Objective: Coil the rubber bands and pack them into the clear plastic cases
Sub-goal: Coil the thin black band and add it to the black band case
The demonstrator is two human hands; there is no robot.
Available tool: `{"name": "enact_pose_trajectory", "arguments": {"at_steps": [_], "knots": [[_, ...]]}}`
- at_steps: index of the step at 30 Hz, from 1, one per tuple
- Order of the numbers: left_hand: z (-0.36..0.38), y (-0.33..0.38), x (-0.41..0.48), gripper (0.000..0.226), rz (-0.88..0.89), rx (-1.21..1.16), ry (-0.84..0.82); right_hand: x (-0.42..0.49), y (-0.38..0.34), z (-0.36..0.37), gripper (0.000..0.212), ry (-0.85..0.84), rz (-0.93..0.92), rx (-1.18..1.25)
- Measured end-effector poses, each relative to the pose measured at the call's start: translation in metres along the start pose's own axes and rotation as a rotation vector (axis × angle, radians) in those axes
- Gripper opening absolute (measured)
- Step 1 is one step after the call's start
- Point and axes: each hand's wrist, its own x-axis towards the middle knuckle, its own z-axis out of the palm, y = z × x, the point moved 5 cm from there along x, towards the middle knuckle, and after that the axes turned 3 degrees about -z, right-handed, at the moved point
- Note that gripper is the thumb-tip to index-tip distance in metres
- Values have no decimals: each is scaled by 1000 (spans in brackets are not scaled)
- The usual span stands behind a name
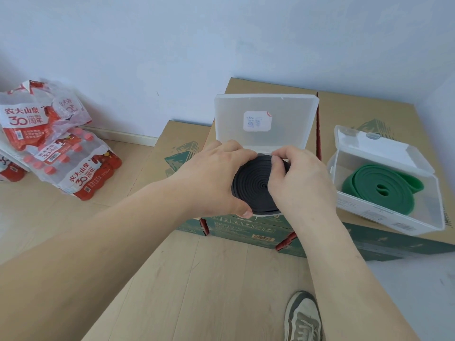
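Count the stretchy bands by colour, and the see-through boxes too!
Black band: 1
Green band: 1
Clear cases: 2
Total: 4

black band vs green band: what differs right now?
The black band is wound into a tight spiral; the green band is a loose coil with an open middle. The black band is gripped by the left hand and right hand; the green band lies untouched in the right case. Shared: both are flat, coiled bands.
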Motion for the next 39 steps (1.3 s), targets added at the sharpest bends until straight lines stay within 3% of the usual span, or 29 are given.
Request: {"name": "enact_pose_trajectory", "arguments": {"at_steps": [3, 8, 16, 18, 22, 31, 35, 39], "knots": [[-4, 4, -1, 103, 23, 70, 47, 0, 1, 4, 24, -11, 3, -60], [-3, 12, 2, 74, 117, 77, -5, -1, 2, 7, 25, 37, -1, -72], [-2, 14, 5, 67, 175, 174, 1, -2, -2, -2, 12, 110, 0, 12], [0, 14, 2, 60, 211, 152, 23, -1, -3, 0, 17, 67, 4, -22], [2, 11, 2, 66, 229, 109, 7, -3, -6, 7, 18, -51, -2, -115], [0, 13, 9, 69, 189, 230, -142, -11, -17, -4, 13, -318, 7, -162], [-1, 18, 14, 62, 179, 297, -188, -15, -26, -26, 9, -308, -52, -259], [1, 17, 15, 68, 175, 299, -211, -13, -27, -32, 41, -415, -126, -131]]}}
